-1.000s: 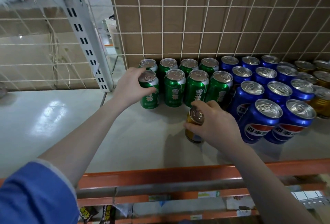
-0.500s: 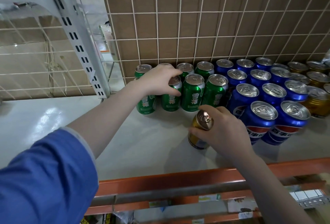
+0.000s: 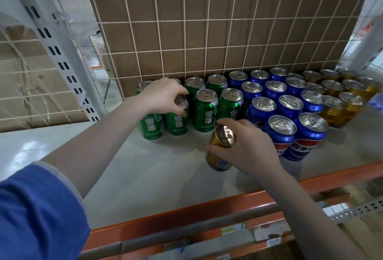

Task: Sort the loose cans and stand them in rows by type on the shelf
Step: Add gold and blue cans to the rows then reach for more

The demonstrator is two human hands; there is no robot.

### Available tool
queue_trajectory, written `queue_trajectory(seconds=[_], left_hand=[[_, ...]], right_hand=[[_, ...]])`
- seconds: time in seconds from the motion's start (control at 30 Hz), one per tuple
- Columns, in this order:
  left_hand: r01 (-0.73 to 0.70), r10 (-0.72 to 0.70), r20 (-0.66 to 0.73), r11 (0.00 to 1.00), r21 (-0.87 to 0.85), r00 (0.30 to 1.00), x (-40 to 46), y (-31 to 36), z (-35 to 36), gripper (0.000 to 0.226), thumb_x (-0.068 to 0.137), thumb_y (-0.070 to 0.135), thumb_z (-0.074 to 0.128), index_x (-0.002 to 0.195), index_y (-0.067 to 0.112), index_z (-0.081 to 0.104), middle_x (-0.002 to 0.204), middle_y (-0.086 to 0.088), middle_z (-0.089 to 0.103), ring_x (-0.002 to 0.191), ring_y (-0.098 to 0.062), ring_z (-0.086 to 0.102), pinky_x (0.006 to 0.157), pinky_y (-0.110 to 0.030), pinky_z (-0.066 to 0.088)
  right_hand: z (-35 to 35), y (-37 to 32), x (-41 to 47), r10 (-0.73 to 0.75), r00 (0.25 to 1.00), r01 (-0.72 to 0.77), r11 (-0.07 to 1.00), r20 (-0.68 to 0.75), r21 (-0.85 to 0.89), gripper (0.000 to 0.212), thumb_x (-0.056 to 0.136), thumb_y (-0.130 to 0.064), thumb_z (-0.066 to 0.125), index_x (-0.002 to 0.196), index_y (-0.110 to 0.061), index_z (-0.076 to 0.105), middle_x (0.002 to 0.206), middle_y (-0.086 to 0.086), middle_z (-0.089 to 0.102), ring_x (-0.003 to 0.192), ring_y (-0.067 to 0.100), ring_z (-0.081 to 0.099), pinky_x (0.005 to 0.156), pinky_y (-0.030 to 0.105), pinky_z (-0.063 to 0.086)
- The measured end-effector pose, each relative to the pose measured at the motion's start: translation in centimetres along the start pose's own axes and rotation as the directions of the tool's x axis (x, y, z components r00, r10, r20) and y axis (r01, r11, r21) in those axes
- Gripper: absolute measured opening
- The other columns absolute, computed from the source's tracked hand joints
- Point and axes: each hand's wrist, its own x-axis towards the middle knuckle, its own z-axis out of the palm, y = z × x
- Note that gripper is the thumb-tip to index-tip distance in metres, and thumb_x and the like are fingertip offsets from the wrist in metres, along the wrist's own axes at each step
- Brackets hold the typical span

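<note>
A gold can (image 3: pixel 220 150) is gripped by the right hand (image 3: pixel 249 148), fingers curled round its body; the can is tilted, top leaning toward the camera, held near the front of the shelf (image 3: pixel 132 168) just ahead of the green cans (image 3: pixel 205 112). Whether its base touches the shelf cannot be told. One green can (image 3: pixel 177 119) in the front green row is pinched at its rim by the left hand (image 3: pixel 163 96), thumb and fingers (image 3: pixel 182 112) curled over the top; the can stands upright on the shelf, touching its green neighbours. The green cans are stood in two rows at the left of the block, against the wire grid (image 3: pixel 186 32). Blue cans (image 3: pixel 290 114) are stood in rows just right of the green ones, touching them. Gold cans (image 3: pixel 339 96) are grouped at the far right, beside the blue ones. A blue sleeve (image 3: pixel 37 214) is seen on the left arm. An orange beam (image 3: pixel 207 208) runs along the shelf front. Brown cardboard (image 3: pixel 176 56) is seen behind the grid.
</note>
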Motion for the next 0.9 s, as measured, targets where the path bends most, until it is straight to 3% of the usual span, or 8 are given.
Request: queue_trajectory(seconds=[0.17, 0.27, 0.33, 0.47, 0.57, 0.73, 0.9], left_hand=[[0.046, -0.046, 0.007, 0.999, 0.002, 0.999, 0.8, 1.7, -0.3, 0.088, 0.070, 0.054, 0.072, 0.143, 0.023, 0.036, 0.131, -0.007, 0.048, 0.122, -0.028, 0.041, 0.097, -0.046, 0.042], [0.039, -0.040, -0.042, 0.999, -0.033, 0.998, 1.5, 3.4, -1.7, 0.083, 0.075, 0.049, 0.070, 0.144, 0.021, 0.034, 0.134, -0.009, 0.045, 0.123, -0.030, 0.040, 0.099, -0.048, 0.041], [0.030, -0.036, -0.112, 0.998, -0.054, 0.993, 1.9, 4.9, -2.9, 0.074, 0.080, 0.044, 0.066, 0.143, 0.019, 0.036, 0.134, -0.010, 0.046, 0.123, -0.031, 0.042, 0.099, -0.048, 0.041], [0.030, -0.055, -0.267, 0.995, -0.095, 0.962, 2.4, 9.0, -3.9, 0.060, 0.087, 0.034, 0.060, 0.140, 0.015, 0.041, 0.136, -0.012, 0.047, 0.126, -0.031, 0.042, 0.101, -0.046, 0.038], [0.066, -0.128, -0.364, 0.982, -0.178, 0.923, 2.8, 12.7, -3.1, 0.053, 0.089, 0.035, 0.059, 0.136, 0.013, 0.047, 0.132, -0.011, 0.052, 0.124, -0.029, 0.044, 0.099, -0.043, 0.039], [0.166, -0.264, -0.378, 0.948, -0.273, 0.887, 5.4, 20.4, -1.6, 0.051, 0.089, 0.042, 0.056, 0.134, 0.018, 0.050, 0.130, -0.007, 0.053, 0.120, -0.027, 0.047, 0.096, -0.042, 0.043], [0.177, -0.289, -0.361, 0.933, -0.313, 0.886, 8.5, 27.1, -0.6, 0.053, 0.088, 0.041, 0.059, 0.136, 0.020, 0.049, 0.135, -0.003, 0.050, 0.125, -0.025, 0.043, 0.100, -0.039, 0.040]], right_hand=[[-6.2, 1.1, 0.3, -0.002, 0.993, 0.015, 0.994, -0.121, 0.109, 0.066, 0.067, -0.064, 0.060, 0.126, -0.034, 0.054, 0.113, -0.009, 0.059, 0.102, 0.009, 0.052, 0.081, 0.026, 0.048], [-9.7, 2.9, 1.0, 0.045, 0.982, -0.024, 0.993, -0.182, 0.115, 0.065, 0.070, -0.060, 0.065, 0.128, -0.031, 0.053, 0.108, -0.015, 0.054, 0.099, 0.004, 0.048, 0.071, 0.010, 0.039], [-11.9, 4.4, 1.6, 0.068, 0.968, -0.046, 0.994, -0.243, 0.096, 0.062, 0.072, -0.057, 0.067, 0.126, -0.030, 0.055, 0.105, -0.015, 0.052, 0.096, 0.004, 0.047, 0.065, 0.007, 0.032], [-15.8, 8.6, 2.0, 0.108, 0.937, -0.074, 0.991, -0.331, 0.114, 0.058, 0.073, -0.050, 0.070, 0.124, -0.025, 0.058, 0.114, -0.008, 0.056, 0.101, 0.007, 0.046, 0.081, 0.021, 0.035], [-17.8, 13.4, 1.6, 0.135, 0.932, -0.090, 0.985, -0.337, 0.145, 0.055, 0.073, -0.044, 0.074, 0.122, -0.022, 0.060, 0.124, 0.001, 0.059, 0.109, 0.015, 0.050, 0.085, 0.027, 0.036], [-20.1, 23.0, 2.4, 0.173, 0.952, -0.143, 0.981, -0.252, 0.133, 0.055, 0.067, -0.047, 0.076, 0.116, -0.027, 0.063, 0.121, 0.002, 0.060, 0.112, 0.022, 0.053, 0.085, 0.030, 0.038], [-21.2, 29.8, 3.5, 0.145, 0.971, -0.117, 0.981, -0.188, 0.153, 0.052, 0.065, -0.043, 0.079, 0.113, -0.029, 0.065, 0.120, 0.002, 0.061, 0.113, 0.022, 0.052, 0.088, 0.032, 0.039]])
